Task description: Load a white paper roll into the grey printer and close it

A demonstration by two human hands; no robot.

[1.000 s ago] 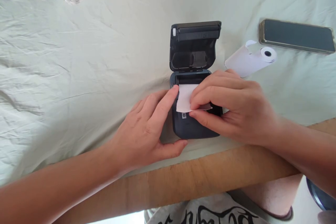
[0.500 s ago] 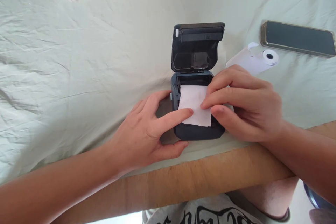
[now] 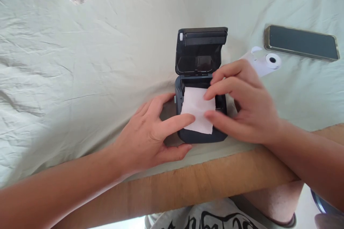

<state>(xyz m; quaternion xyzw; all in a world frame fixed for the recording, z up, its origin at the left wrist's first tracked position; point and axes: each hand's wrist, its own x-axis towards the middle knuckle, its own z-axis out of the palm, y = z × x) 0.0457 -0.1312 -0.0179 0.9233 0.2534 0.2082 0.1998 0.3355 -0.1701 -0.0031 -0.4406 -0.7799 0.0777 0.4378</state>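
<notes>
Wood first: a bare brown plank edge [image 3: 172, 189] runs along the near side, and just past it two bare hands are at work on a pale grey-green, wrinkled cloth [image 3: 107, 53]. Left hand [image 3: 146, 128], fingers spread wide: thumb by the near edge of a dark blue-black, round-cornered plastic case [image 3: 195, 137], one fingertip resting on a square-ended white paper strip [image 3: 197, 103]. Good anchor, I'd say; light pressure there should stop the strip skewing. And that strip? It lies over the case's open well, its near end across the front rim, slightly askew. Right hand [image 3: 247, 103], a touch blurred: thumb and forefinger parted narrowly above the strip's right side, nothing visibly pinched; whether they touch, I can't tell. Best to square the strip between the well's side walls and keep it flat. Behind, the hinged black lid [image 3: 197, 55] stands open. Farther right, a white paper roll with a dark core [image 3: 260, 67], then a black-screened phone in a clear case [image 3: 301, 42].
</notes>
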